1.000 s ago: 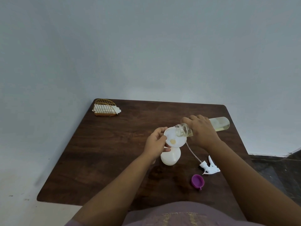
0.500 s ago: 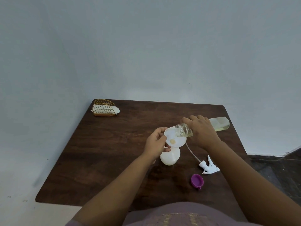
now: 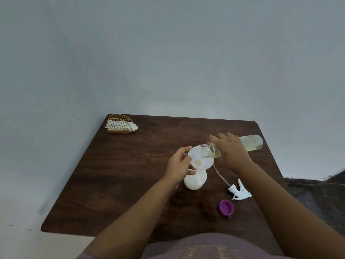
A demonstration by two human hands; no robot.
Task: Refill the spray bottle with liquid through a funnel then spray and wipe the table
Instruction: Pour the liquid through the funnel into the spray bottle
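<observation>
A white funnel (image 3: 202, 157) sits in the neck of the white spray bottle (image 3: 195, 181) near the middle of the dark wooden table (image 3: 121, 174). My left hand (image 3: 179, 166) pinches the funnel's rim on its left side. My right hand (image 3: 231, 151) grips a clear bottle (image 3: 251, 142) of pale yellow liquid, tipped on its side with its open mouth over the funnel. A little yellow liquid pools at the funnel's hole.
The white spray trigger head (image 3: 239, 191) with its long tube lies to the right of the spray bottle. A purple cap (image 3: 225, 207) lies in front of it. A gold wire holder with white napkins (image 3: 120, 124) stands at the far left corner.
</observation>
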